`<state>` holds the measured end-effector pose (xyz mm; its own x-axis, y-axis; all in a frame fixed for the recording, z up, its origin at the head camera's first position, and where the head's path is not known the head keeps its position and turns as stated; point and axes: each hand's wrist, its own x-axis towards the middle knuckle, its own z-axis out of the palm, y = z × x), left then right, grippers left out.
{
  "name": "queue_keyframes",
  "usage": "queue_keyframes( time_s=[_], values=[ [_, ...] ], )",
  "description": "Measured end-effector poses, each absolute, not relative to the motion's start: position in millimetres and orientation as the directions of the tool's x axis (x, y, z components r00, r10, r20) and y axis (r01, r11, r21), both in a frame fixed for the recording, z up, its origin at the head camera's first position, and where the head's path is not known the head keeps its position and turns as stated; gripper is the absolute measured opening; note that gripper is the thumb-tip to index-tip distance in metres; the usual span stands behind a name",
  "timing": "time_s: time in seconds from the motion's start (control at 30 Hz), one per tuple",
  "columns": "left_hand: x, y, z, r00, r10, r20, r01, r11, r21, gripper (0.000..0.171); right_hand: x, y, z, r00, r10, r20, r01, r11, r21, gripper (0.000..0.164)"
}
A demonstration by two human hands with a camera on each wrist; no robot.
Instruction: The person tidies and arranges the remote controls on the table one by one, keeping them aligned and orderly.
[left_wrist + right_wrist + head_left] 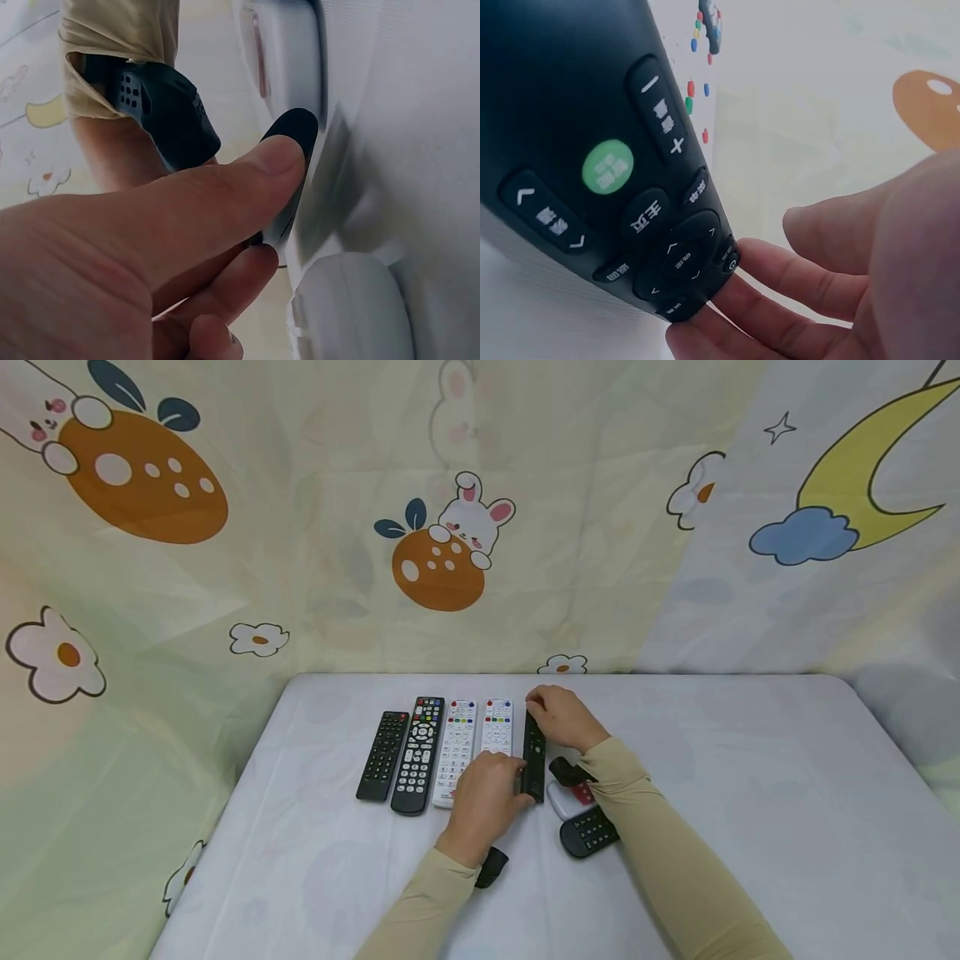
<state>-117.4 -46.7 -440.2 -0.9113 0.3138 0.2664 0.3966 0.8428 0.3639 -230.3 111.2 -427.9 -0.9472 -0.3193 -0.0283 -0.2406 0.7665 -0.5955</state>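
A slim black remote control (534,762) lies at the right end of a row of remotes, slightly lifted at its near end. My left hand (482,797) pinches that near end between thumb and fingers, as the left wrist view shows. At the far end is my right hand (564,718). In the right wrist view its fingertips touch the end of the black remote (562,127), while the thumb stands apart from it. Just left of it lies a white remote (497,725), partly hidden by my left hand.
Further left in the row are another white remote (454,752), a long black remote (417,756) and a smaller black remote (382,756). Beneath my right forearm lie a rounded black remote (587,835) and a white-and-red device (564,800), both partly covered. A printed curtain hangs behind the white table (787,793).
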Motion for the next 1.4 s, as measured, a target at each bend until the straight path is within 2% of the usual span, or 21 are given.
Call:
queue_keyframes(
  time_s=[0.4, 0.97, 1.4],
  values=[
    [-119, -43, -448, -0.901, 0.324, 0.289, 0.411, 0.851, 0.326, 0.053, -232, 107, -428, -0.941, -0.338, -0.002, -0.278, 0.776, -0.567, 0.032],
    [-126, -42, -455, -0.882, 0.322, 0.344, 0.419, 0.870, 0.261, 0.053, -239, 100, -433, -0.934, -0.357, -0.029, -0.287, 0.796, -0.533, 0.034],
    [-128, -43, -457, -0.896, 0.313, 0.314, 0.398, 0.880, 0.260, 0.052, -240, 99, -437, -0.938, -0.344, -0.036, -0.278, 0.811, -0.515, 0.033]
  ],
)
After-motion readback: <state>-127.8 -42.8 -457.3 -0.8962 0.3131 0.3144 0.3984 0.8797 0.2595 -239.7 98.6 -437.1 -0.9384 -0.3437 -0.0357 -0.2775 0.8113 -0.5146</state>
